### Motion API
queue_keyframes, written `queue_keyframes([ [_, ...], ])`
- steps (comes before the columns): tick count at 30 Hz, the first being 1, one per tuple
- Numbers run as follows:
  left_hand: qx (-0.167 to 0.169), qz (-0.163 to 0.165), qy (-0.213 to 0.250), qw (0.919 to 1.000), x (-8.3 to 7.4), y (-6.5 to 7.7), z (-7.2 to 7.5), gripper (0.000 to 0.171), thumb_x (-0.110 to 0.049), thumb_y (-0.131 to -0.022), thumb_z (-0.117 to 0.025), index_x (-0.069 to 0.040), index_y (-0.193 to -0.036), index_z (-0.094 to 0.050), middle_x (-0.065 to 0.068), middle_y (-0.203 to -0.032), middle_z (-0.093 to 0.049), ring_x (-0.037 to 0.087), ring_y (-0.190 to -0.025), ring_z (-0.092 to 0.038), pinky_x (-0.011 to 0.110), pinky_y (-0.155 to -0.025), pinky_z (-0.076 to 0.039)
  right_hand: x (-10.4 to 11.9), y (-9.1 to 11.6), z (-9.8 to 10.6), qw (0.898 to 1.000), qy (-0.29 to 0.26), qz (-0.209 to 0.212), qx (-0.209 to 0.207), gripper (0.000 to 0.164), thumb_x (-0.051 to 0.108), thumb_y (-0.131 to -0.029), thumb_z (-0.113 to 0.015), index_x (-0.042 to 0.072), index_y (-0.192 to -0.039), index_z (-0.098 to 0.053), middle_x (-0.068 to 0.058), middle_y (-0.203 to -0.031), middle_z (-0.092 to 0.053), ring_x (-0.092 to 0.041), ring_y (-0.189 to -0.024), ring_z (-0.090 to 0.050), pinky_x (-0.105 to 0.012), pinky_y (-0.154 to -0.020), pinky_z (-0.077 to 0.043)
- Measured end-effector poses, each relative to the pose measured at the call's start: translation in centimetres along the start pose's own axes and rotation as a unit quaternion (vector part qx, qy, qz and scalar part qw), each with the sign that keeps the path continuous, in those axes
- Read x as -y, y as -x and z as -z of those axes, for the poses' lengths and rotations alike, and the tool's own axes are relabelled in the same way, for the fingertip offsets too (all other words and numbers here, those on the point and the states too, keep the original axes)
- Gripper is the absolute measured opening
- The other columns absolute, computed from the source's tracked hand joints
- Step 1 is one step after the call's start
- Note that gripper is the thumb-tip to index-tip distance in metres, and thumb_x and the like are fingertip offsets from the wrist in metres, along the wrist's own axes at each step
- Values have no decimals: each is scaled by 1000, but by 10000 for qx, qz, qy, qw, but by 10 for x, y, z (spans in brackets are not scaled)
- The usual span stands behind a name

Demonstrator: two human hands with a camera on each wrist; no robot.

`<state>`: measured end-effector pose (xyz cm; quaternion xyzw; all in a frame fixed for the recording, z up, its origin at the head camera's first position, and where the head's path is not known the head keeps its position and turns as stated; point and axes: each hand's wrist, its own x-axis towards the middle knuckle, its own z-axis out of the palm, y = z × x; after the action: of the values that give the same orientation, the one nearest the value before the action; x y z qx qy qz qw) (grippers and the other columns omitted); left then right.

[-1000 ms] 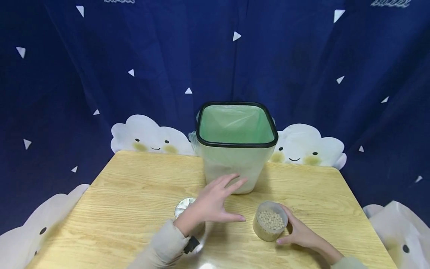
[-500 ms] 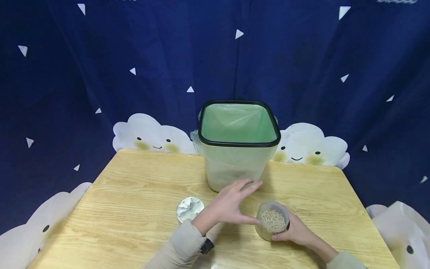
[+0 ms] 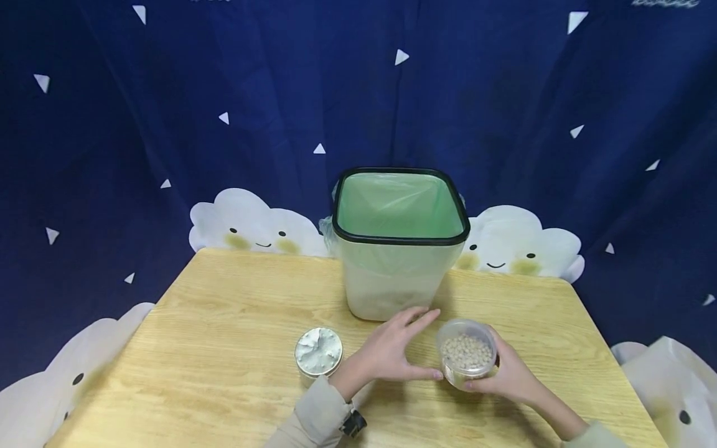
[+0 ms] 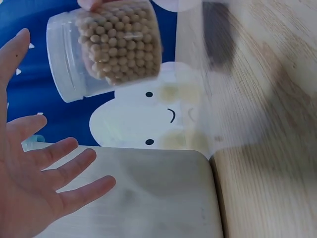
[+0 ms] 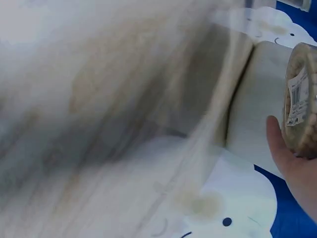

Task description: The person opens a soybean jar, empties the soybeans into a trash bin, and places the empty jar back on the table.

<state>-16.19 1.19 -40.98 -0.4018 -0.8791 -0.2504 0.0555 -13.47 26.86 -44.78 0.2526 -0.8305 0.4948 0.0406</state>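
In the head view my right hand [image 3: 514, 376] grips a clear plastic jar [image 3: 467, 354] of small beige balls round its right side. The jar is lidless and raised above the table. In the left wrist view the jar [image 4: 116, 47] tilts well over, packed balls showing through its wall. A barcode label [image 5: 298, 96] is visible on its base in the right wrist view. My left hand [image 3: 392, 354] hovers to the jar's left with fingers spread, its thumb tip close to the jar wall. Nothing lies in that hand.
A white bin [image 3: 392, 274] with a black rim and green liner stands behind my hands. Left of my left wrist sits a round container [image 3: 318, 353] with a crumpled silvery top. The wooden table [image 3: 235, 311] ends at a dark blue cloud-print curtain [image 3: 269, 93].
My right hand has lifted the jar and tilted it, moving it slightly right. My left hand moved right toward the jar, uncovering the silvery-topped container.
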Motion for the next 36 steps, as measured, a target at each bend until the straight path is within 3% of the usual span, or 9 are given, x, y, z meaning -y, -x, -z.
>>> queue_keyframes([
  [7, 74, -2, 202, 9998, 1, -1, -3, 96, -61, -71, -65, -28, -146, -16, 1, -143, -30, 18, -127, -33, 37, -95, -38, 9, -1, 3, 9898, 1387, 202, -268, 95, 21, -46, -91, 6, -128, -46, -7, -110, -58, -10, -94, -54, -31, -75, -47],
  [11, 89, -253, 508, 9984, 0, -4, -8, 99, -58, -70, -68, -29, -147, -13, -2, -144, -27, 15, -128, -32, 33, -96, -37, 10, 1, 0, 9796, 1993, 152, -186, 96, 29, -44, -90, 5, -126, -47, -7, -112, -57, -16, -93, -54, -38, -72, -48],
  [15, -7, -774, 842, 9934, -1, -8, -13, 99, -51, -68, -74, -25, -146, -19, -2, -142, -29, 11, -126, -33, 26, -97, -34, 13, 1, -4, 9782, 2077, -28, 32, 96, 33, -46, -89, 4, -126, -45, -9, -113, -55, -23, -92, -54, -41, -68, -47],
  [19, 49, -1139, 756, 9906, -2, -12, -15, 90, -48, -69, -74, -23, -143, -30, 0, -137, -34, 9, -122, -36, 21, -97, -32, 19, 0, -5, 9787, 2042, -134, 173, 96, 36, -48, -88, 4, -127, -44, -11, -112, -54, -27, -91, -54, -42, -66, -46],
  [25, 114, -1321, 443, 9902, -4, -15, -15, 85, -49, -70, -74, -22, -141, -35, 0, -134, -39, 6, -118, -37, 18, -97, -30, 26, -1, -5, 9742, 2251, -91, 157, 96, 37, -46, -87, 3, -126, -46, -12, -111, -55, -26, -90, -54, -42, -66, -46],
  [31, -427, -1490, 272, 9875, -4, -14, -19, 82, -48, -66, -76, -19, -136, -43, -1, -126, -46, 4, -110, -43, 14, -93, -32, 30, -2, -8, 9709, 2393, -71, 30, 95, 34, -45, -88, 2, -124, -47, -11, -107, -56, -25, -88, -54, -42, -65, -46],
  [36, -586, -1258, 385, 9896, -5, -12, -22, 81, -47, -63, -79, -20, -133, -47, -1, -120, -49, 8, -103, -46, 15, -87, -37, 34, -1, -14, 9691, 2462, -150, -88, 94, 32, -43, -88, 2, -123, -48, -9, -104, -58, -22, -85, -55, -39, -64, -46],
])
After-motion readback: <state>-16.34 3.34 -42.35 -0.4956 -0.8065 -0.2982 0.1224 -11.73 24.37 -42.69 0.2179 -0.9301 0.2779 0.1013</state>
